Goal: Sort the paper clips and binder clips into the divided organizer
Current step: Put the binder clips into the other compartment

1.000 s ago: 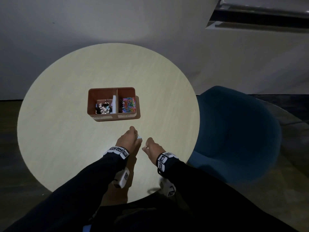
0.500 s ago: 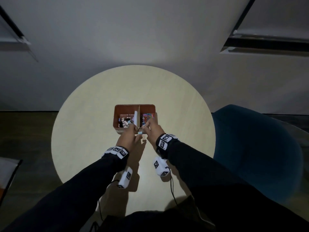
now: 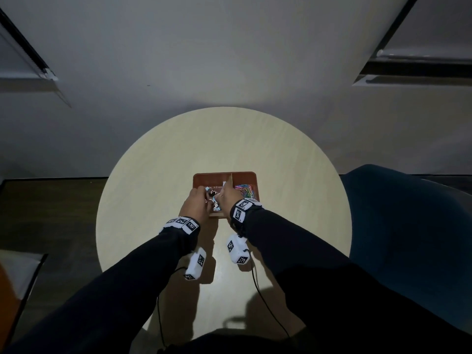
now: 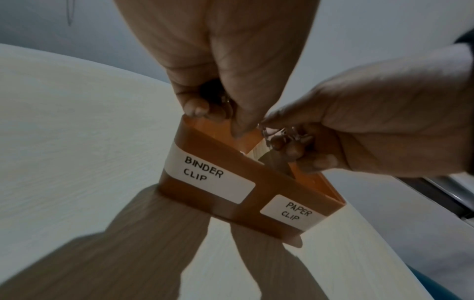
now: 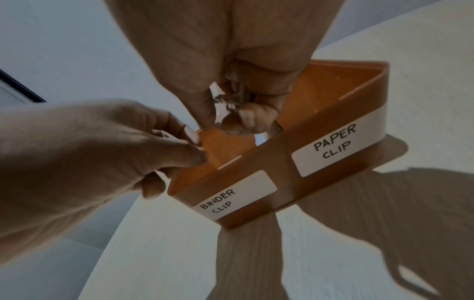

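Observation:
A brown divided organizer point(image 3: 217, 175) stands mid-table, its front labelled "BINDER CLIP" point(image 4: 205, 172) on the left and "PAPER CLIP" point(image 5: 333, 146) on the right. Colourful paper clips point(image 3: 245, 191) fill the right compartment and binder clips point(image 3: 212, 198) lie in the left one. Both hands hover over the left compartment. My left hand point(image 3: 194, 204) pinches a small binder clip point(image 4: 227, 102) with curled fingers. My right hand point(image 3: 227, 196) grips a silvery binder clip point(image 5: 223, 105) just beside the divider. The organizer's near wall point(image 4: 256, 194) sits right under the fingertips.
The round pale wooden table point(image 3: 158, 175) carries only the organizer. A dark blue chair point(image 3: 408, 226) stands close at the right. A plain wall rises behind the table, and dark flooring point(image 3: 51, 213) lies to the left.
Both hands moved forward from the table's near part to above the organizer's binder clip compartment, each still holding its clip.

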